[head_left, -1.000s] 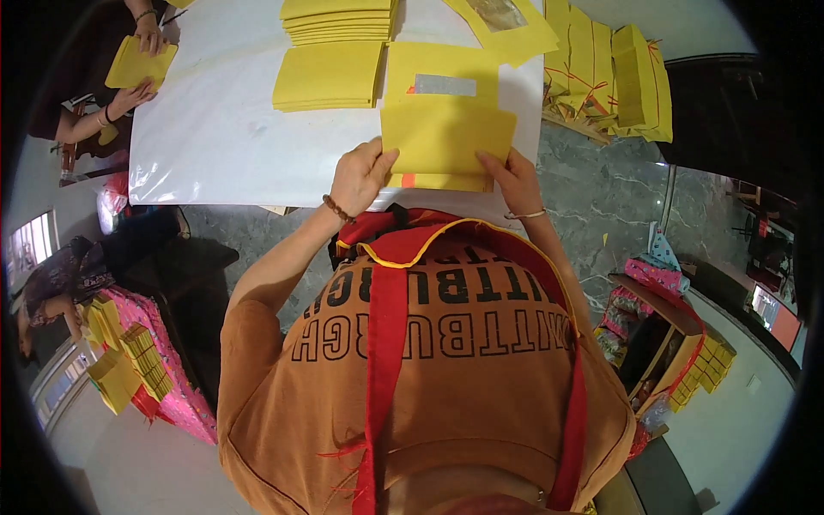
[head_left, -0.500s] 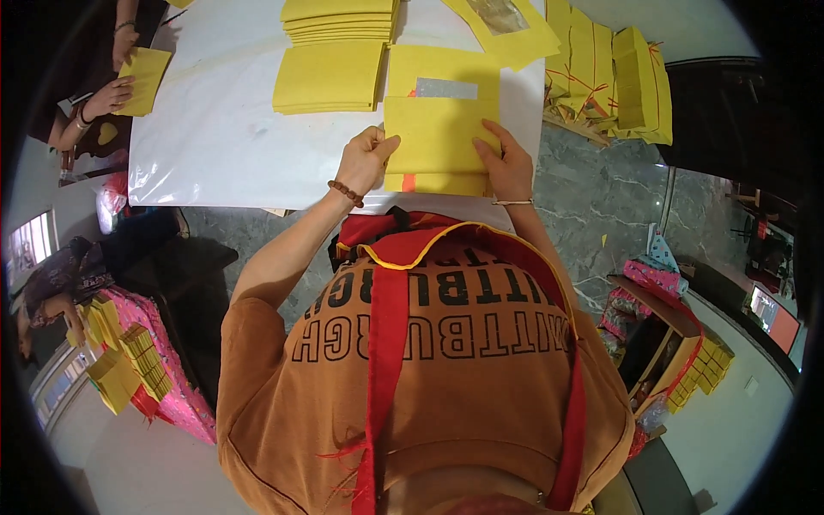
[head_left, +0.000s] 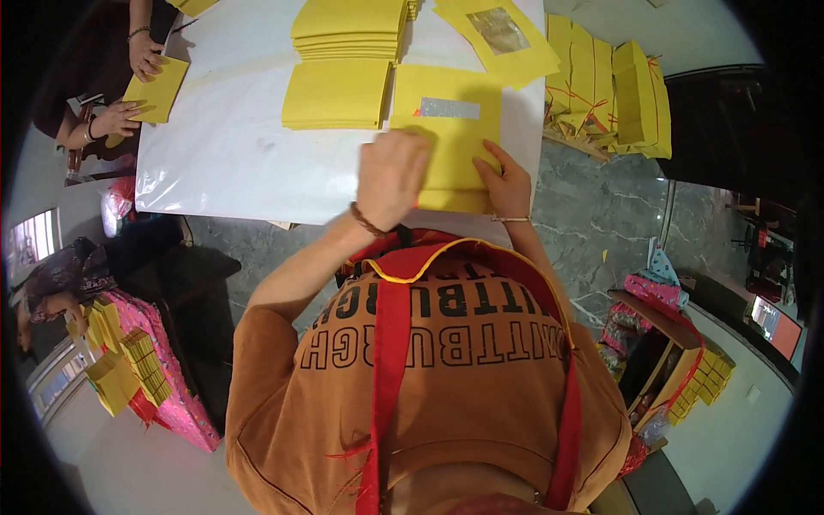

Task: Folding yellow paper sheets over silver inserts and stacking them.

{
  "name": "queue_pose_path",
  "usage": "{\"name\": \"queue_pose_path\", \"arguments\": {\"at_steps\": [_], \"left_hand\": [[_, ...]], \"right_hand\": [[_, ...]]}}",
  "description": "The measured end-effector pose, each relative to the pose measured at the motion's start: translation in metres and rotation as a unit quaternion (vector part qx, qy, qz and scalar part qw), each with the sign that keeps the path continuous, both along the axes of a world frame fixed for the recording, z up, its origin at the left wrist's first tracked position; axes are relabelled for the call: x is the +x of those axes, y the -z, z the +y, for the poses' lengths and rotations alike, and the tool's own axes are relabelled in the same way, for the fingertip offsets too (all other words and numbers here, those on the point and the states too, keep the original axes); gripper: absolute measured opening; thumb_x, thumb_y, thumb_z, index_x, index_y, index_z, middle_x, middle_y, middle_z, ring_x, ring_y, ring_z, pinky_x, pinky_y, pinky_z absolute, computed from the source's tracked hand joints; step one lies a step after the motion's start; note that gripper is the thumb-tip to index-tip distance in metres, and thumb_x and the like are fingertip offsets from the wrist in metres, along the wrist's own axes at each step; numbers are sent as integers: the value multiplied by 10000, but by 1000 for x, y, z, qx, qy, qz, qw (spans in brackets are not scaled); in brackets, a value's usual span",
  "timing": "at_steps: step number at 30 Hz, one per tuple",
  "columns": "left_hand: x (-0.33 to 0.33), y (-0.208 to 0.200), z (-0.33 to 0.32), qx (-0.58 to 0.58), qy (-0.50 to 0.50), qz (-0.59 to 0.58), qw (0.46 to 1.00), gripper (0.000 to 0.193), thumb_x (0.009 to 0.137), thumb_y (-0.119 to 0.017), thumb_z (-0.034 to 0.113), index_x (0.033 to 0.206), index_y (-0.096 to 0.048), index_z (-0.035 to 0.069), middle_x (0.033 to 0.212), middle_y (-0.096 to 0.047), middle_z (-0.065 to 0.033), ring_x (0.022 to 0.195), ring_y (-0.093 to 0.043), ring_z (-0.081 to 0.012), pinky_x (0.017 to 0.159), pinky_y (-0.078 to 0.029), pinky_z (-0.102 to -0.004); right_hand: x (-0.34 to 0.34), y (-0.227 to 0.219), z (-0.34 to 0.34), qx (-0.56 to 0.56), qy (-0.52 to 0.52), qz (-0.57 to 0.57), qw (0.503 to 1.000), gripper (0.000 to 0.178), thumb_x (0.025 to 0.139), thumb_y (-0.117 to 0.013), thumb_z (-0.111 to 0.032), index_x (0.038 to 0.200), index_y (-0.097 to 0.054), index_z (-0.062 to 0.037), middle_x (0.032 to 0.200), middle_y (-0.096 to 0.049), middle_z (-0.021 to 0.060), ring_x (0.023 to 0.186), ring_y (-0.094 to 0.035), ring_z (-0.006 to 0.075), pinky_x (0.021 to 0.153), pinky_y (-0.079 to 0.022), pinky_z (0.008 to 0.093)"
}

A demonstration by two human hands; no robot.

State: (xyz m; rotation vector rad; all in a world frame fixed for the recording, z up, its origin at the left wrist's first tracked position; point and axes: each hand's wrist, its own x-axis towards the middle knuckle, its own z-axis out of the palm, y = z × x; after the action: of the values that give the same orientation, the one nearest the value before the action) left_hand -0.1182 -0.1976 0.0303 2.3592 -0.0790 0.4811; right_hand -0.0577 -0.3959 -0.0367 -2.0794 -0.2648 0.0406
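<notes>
A folded yellow paper sheet (head_left: 459, 163) lies near the table's front edge, its lower part folded upward. Over its left side is my left hand (head_left: 393, 176), fingers curled into a fist and somewhat smeared by motion. My right hand (head_left: 506, 182) rests at the sheet's right edge, thumb and forefinger apart; its other fingers are partly hidden. Just beyond, another yellow sheet with a silver rectangle (head_left: 451, 108) shows above the fold. To the left stands a neat stack of yellow folded papers (head_left: 336, 93), with a second stack (head_left: 348, 24) behind it.
The white-covered table (head_left: 223, 163) spreads left. At its far-left corner another person's hands (head_left: 120, 118) touch a yellow paper (head_left: 159, 90). A yellow piece with a silver panel (head_left: 500, 31) lies at the back right. Tied yellow bundles (head_left: 601, 86) stand beyond the right edge.
My left hand has left the sheet's left edge and moved right, over its surface, with the fingers curled. The right hand stays by the right edge. The other person's paper has turned.
</notes>
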Motion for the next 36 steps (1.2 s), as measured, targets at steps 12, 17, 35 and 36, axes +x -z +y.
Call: {"name": "queue_pose_path", "arguments": {"at_steps": [12, 17, 35, 36], "left_hand": [[-5, 55, -46, 252, 121, 70, 957, 586, 820, -549, 381, 1308, -402, 93, 1367, -348, -162, 1291, -271, -345, 1021, -203, -543], [-2, 55, -48, 239, 115, 66, 962, 570, 818, -548, 366, 1299, -414, 91, 1366, -346, -173, 1298, -265, -347, 1035, -173, -543], [3, 45, 0, 164, 51, 14, 985, 474, 860, -517, 275, 1291, -429, 98, 1351, -356, -158, 1280, -266, -337, 969, -257, -478], [0, 52, 4, 165, 78, 36, 983, 514, 849, -527, 316, 1306, -416, 109, 1364, -342, -152, 1290, -244, -345, 974, -254, -484]], "right_hand": [[-16, -10, -3, -43, -12, 85, 995, 392, 789, -641, -249, 1133, -587, -71, 1020, -621, 182, 919, -621, 290, 760, -480, 326], [-20, -36, 4, -181, -8, -36, 983, 409, 791, -611, -258, 1173, -551, -127, 1231, -502, 155, 1063, -524, 324, 858, -415, 444], [-25, 13, 39, -315, -189, -259, 893, 729, 779, -544, -505, 1331, -360, -64, 1407, -307, 139, 1310, -260, 314, 1018, -179, 582], [-26, 6, 40, -329, -200, -246, 889, 722, 773, -547, -509, 1328, -372, -83, 1410, -302, 137, 1313, -256, 315, 1015, -173, 591]]}}
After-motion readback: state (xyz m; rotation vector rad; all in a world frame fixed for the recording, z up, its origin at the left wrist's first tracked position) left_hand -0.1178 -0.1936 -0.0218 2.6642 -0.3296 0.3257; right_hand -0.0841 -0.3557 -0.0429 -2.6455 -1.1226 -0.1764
